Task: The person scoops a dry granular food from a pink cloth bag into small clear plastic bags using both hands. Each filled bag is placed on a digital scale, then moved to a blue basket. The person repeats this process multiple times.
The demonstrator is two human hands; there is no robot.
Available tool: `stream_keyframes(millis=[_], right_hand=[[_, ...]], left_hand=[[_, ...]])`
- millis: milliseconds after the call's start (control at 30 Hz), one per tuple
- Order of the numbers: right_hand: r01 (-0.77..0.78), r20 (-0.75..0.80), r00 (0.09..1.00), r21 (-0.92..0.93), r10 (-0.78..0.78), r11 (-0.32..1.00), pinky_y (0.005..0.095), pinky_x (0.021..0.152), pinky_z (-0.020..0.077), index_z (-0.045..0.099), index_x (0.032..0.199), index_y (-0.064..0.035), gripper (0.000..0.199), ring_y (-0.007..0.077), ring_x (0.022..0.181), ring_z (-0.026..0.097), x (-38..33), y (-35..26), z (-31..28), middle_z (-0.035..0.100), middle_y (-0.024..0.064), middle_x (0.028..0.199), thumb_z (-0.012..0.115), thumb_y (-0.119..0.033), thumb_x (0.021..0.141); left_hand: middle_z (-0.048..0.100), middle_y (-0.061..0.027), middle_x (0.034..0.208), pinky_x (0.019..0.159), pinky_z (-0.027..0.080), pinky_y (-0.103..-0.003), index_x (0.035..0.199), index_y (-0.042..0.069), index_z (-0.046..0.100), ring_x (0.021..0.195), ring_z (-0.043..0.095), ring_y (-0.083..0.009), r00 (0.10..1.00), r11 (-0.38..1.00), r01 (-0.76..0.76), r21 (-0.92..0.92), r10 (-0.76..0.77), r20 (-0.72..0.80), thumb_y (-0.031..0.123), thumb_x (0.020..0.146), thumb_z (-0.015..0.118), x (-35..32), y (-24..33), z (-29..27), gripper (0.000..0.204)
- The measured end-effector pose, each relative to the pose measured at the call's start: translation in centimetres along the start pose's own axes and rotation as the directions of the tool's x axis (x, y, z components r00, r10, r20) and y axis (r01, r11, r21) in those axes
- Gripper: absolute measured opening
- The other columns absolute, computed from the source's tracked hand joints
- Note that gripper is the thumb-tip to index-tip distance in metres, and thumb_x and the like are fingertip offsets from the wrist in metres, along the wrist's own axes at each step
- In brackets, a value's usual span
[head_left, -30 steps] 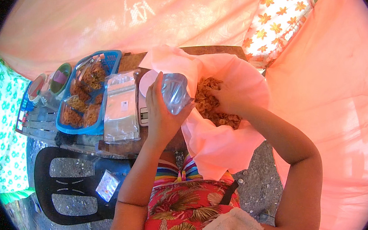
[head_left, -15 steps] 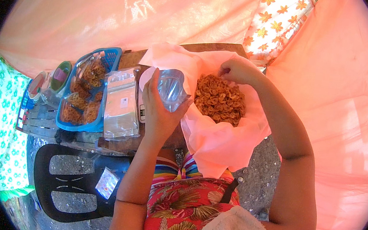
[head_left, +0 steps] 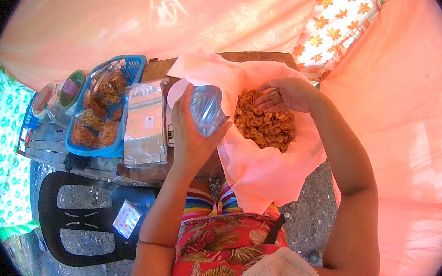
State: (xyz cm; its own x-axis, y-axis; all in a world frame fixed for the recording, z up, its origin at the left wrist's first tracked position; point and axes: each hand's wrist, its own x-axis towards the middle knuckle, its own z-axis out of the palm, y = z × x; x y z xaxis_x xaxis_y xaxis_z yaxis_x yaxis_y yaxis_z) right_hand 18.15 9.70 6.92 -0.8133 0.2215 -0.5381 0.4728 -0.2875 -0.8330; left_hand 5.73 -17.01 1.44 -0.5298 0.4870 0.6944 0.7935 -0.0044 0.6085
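Note:
My left hand (head_left: 192,130) is closed around a clear plastic pouch (head_left: 205,110), keeping it upright with its mouth spread. To the right, crinkled brown chips (head_left: 267,126) lie heaped in a container lined with pink cloth (head_left: 265,177). My right hand (head_left: 289,95) hovers over the far side of this heap, palm partly turned up. Between its thumb and bent fingers are a few brown chips, partly hidden by the fingers.
Left of the pouch lies a stack of flat clear bags (head_left: 147,125), beside a blue basket (head_left: 73,148) with filled bags of chips. Lidded tubs (head_left: 70,91) stand farther left. A black chair (head_left: 53,223) is below the table (head_left: 166,71). Pink sheets (head_left: 400,155) hang around.
My right hand has turned and lifted from the heap's far edge, showing its fingers and the chips in them. My left hand keeps the pouch in nearly the same place.

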Motion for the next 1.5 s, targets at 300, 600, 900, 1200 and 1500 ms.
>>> stream_keyframes(millis=[300,600,900,1200,1500], right_hand=[[0.106,-0.086,0.991,-0.006,-0.106,0.994,0.0382,0.084,0.0598,0.053,0.124,0.0025,0.029,0.0304,0.098,0.07,0.1,0.4,0.1,0.066,0.0191,0.115,0.054,-0.009,0.097],[-0.13,-0.117,0.885,-0.991,-0.451,0.002,0.0406,0.081,0.0533,0.068,0.115,-0.0124,0.025,0.0233,0.1,0.066,1.6,2.8,-1.2,0.071,0.0121,0.108,0.062,-0.018,0.091],[-0.057,-0.177,0.81,-0.972,-0.559,0.226,0.0384,0.083,0.0487,0.074,0.099,-0.0043,0.019,0.0228,0.088,0.065,2.5,4.4,-0.7,0.073,0.0091,0.092,0.067,-0.019,0.088],[-0.232,-0.292,0.951,-0.893,-0.105,0.385,0.0368,0.094,0.0473,0.066,0.118,-0.0047,0.052,0.0244,0.105,0.064,1.1,4.9,-2.9,0.071,0.0132,0.103,0.079,-0.039,0.081],[-0.04,-0.201,0.963,-0.766,-0.18,0.641,0.0395,0.099,0.0457,0.048,0.14,-0.0059,0.061,0.0278,0.114,0.059,0.4,2.1,2.0,0.065,0.0127,0.117,0.075,-0.019,0.087]], left_hand=[[0.048,-0.0263,0.128,0.099,0.04,-0.053,0.147,-0.001,0.032,0.117,0.048,-0.0436,1.0,0.999,-0.025,0.029,0.025,-0.002,0.029,0.074,0.086,0.0,0.1,-0.3,0.096],[0.048,-0.0261,0.128,0.099,0.04,-0.053,0.147,-0.001,0.032,0.117,0.048,-0.0437,1.0,1.0,-0.009,-0.019,0.009,-0.005,0.027,0.074,0.086,-0.1,0.3,-0.2,0.095],[0.048,-0.0261,0.128,0.099,0.041,-0.052,0.147,0.0,0.032,0.117,0.048,-0.0437,1.0,1.0,-0.014,0.014,0.014,0.016,0.03,0.074,0.086,-0.5,0.6,-0.2,0.096],[0.048,-0.0263,0.128,0.099,0.041,-0.051,0.147,0.0,0.031,0.117,0.048,-0.044,1.0,1.0,-0.011,0.015,0.01,0.008,0.029,0.074,0.086,-0.3,0.3,-0.8,0.096],[0.048,-0.0267,0.13,0.101,0.04,-0.052,0.147,-0.001,0.031,0.119,0.048,-0.0438,1.0,1.0,-0.009,0.022,0.008,0.023,0.028,0.073,0.087,-0.7,0.5,-0.4,0.097]])
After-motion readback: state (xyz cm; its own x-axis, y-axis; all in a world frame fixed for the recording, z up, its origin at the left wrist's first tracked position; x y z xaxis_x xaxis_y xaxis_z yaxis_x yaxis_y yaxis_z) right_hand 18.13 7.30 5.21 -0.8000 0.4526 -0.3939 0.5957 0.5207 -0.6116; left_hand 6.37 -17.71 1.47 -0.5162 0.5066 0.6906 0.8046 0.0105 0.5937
